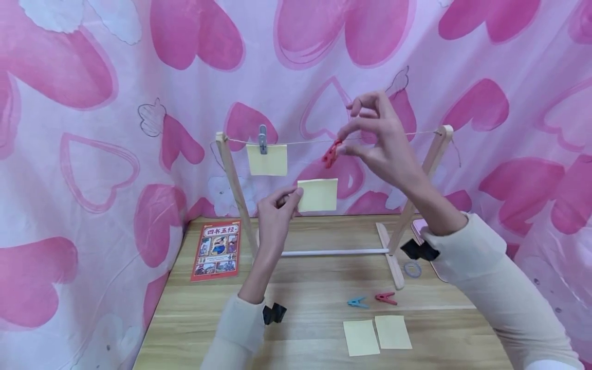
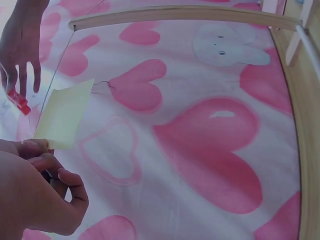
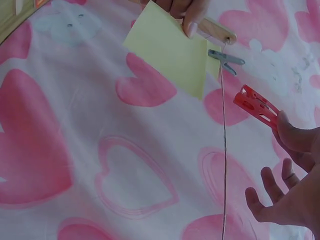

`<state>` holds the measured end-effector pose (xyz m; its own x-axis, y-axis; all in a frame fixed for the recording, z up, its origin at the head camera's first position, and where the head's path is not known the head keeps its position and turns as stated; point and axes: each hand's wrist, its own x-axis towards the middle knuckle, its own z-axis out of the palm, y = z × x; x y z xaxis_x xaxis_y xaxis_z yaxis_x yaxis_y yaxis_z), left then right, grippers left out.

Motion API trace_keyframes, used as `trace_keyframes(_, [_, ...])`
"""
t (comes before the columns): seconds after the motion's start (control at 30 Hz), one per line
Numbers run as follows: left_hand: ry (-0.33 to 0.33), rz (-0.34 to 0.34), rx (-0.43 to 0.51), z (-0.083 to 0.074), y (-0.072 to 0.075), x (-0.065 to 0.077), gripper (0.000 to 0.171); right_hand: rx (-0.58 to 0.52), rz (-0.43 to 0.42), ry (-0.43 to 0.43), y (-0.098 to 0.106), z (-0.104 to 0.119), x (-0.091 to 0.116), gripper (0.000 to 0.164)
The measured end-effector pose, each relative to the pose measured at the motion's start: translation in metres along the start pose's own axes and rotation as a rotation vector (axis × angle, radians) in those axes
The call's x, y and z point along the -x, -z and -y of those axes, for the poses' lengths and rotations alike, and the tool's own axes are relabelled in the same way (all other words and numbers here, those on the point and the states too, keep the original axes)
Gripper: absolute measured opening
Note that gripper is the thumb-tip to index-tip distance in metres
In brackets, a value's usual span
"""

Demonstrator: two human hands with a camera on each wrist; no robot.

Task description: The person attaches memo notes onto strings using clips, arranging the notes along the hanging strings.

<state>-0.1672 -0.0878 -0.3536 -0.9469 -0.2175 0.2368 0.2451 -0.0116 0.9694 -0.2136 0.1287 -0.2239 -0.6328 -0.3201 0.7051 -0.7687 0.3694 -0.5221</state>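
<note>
Apparently to leave the top edge free, left hand pinches yellow note sideways; right hand pinches red clip tail-end, near string.

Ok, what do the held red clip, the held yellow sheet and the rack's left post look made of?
Red clip: probably plastic, slightly shiny, with a moulded-looking body. Yellow sheet: apparently paper, matte, thin and crisp-edged. Left post: likely wood, smooth and pale tan.
</note>
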Motion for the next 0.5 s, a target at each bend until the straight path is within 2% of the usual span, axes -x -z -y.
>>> trace_keyframes(0.23, [-0.028, 0.037, 0.083, -0.017, -0.008, -0.018, 0.021, 0.027, -0.007, -0.073, 0.002, 0.001, -0.033, 0.011])
trace_keyframes(0.5, [-0.038, 0.012, 0.107, -0.025, -0.010, -0.034, 0.022, 0.044, 0.048, -0.149, -0.002, -0.006, -0.048, 0.010])
